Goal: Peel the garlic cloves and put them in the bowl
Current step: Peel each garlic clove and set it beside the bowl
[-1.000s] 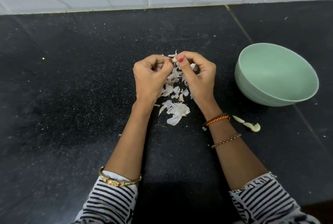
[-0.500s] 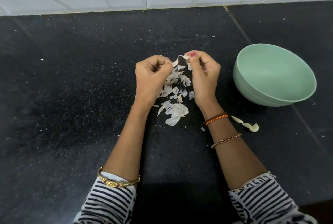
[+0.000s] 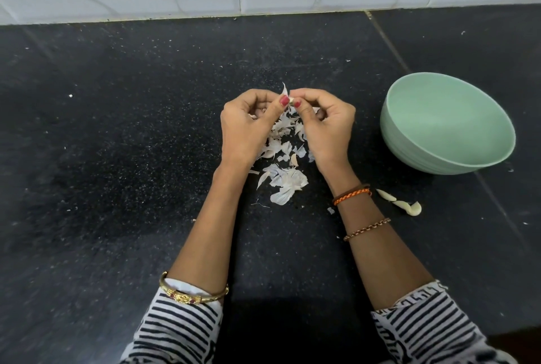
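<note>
You have a garlic clove [image 3: 290, 99] pinched between the thumbs and fingertips of both hands, held above the black counter [image 3: 117, 158] near the middle of the view, so small between your nails that little of it shows. Your left hand [image 3: 248, 126] is curled tight around its side of the clove, and your right hand [image 3: 325, 126] is curled the same way opposite; a thin flake of skin [image 3: 284, 90] stands up from the pinch toward 12 o'clock. Work that loose flake: hold the clove steady with one hand and draw the skin away with the other thumbnail, pulling along the length of the clove and not across it, so it should come off in one strip and not tear. Turn the clove a little between pulls to find the next edge. Let the scraps drop onto the pile of peels [image 3: 285, 164] lying just under your hands, toward 6 o'clock. The green bowl [image 3: 409, 153] sits at 3 o'clock, well apart from the pile, and its visible inside looks empty. Some peeled cloves [image 3: 401, 202] lie on the counter at about 4 o'clock, just beside your right wrist, so they likely need putting in too.
</note>
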